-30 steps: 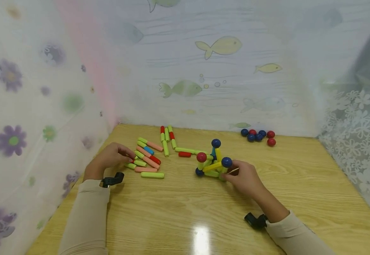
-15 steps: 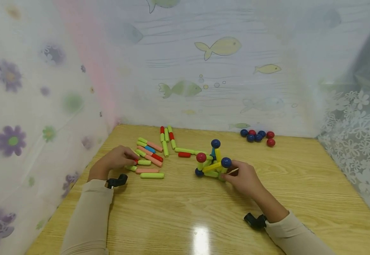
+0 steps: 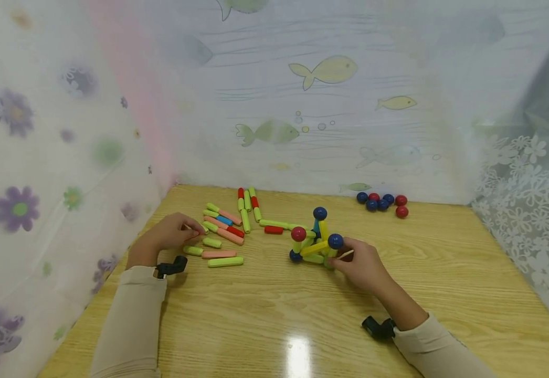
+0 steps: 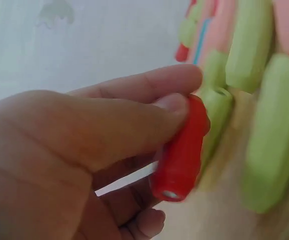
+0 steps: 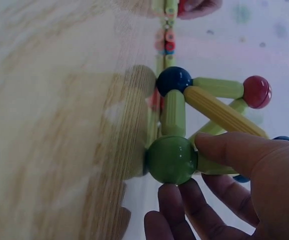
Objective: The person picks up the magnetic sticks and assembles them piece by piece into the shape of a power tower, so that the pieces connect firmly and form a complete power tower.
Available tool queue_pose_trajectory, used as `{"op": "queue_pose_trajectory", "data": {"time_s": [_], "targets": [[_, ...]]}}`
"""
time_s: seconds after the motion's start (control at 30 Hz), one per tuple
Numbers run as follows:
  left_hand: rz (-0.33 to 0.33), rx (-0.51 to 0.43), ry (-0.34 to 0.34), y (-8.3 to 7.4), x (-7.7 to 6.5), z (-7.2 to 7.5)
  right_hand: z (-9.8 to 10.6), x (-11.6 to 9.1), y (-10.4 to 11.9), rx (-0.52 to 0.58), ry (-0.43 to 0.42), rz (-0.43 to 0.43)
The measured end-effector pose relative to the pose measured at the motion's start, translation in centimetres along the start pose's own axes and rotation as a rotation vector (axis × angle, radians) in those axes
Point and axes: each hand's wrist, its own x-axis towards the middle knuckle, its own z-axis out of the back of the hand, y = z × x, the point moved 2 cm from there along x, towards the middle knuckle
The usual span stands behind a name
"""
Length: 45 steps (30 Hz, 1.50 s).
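Note:
My left hand [image 3: 168, 236] pinches a short red magnetic rod [image 4: 182, 150] between thumb and fingers, slightly off the table at the left. Close to its fingertips lies a short green rod [image 3: 212, 242], apart from the red one. My right hand [image 3: 359, 260] holds the green ball [image 5: 172, 160] at the near right corner of a ball-and-rod frame [image 3: 314, 258]. Green and yellow rods join blue and red balls in that frame, with a yellow rod [image 5: 224, 112] slanting across it. A dark red ball [image 3: 298, 234] tops one upright. The right fingers partly hide the near corner.
Rows of green, salmon, red and blue rods [image 3: 229, 235] lie beside the left hand. More rods [image 3: 245, 220] stretch toward the back, with a red rod [image 3: 273, 230] left of the frame. Several blue and red balls [image 3: 371, 205] sit at the back right. Patterned curtains [image 3: 274, 94] surround the table.
My left hand moved right with the red and green rods joined, then drew back left with the red one. The green rod now lies separate. My right hand stays on the frame.

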Motion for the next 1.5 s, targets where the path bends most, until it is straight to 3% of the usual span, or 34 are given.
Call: {"op": "queue_pose_trajectory", "data": {"time_s": [0.1,0.2,0.33,0.5,0.6,0.73,0.97,1.13,1.5], "targets": [[-0.02,0.005,-0.045,-0.8,0.3,0.4,0.0,0.1,-0.2,-0.001,-0.001,0.001],[-0.064,-0.023,-0.111,-2.9,0.9,0.5,0.0,0.2,-0.3,0.0,-0.001,0.001],[-0.2,-0.091,-0.242,-8.7,2.1,-0.6,0.0,0.3,-0.4,0.001,-0.001,-0.001],[-0.443,-0.143,-0.399,-17.1,3.7,-4.2,-0.2,0.6,-0.7,0.006,0.0,-0.002],[-0.527,-0.15,-0.422,-20.9,4.3,-6.4,-0.2,0.5,-0.7,0.009,0.0,0.002],[-0.577,-0.151,-0.382,-23.9,5.1,-8.6,-0.1,0.2,-0.6,0.013,0.002,0.016],[-0.667,0.02,-0.341,-25.9,5.8,-10.4,0.2,-0.1,-0.1,0.025,0.007,0.039],[-0.667,0.145,-0.324,-25.7,6.1,-10.9,0.2,-0.2,-0.1,0.034,0.008,0.035],[-0.643,0.299,-0.36,-25.3,6.1,-11.6,0.2,-0.1,0.0,0.025,0.002,0.038]]}}
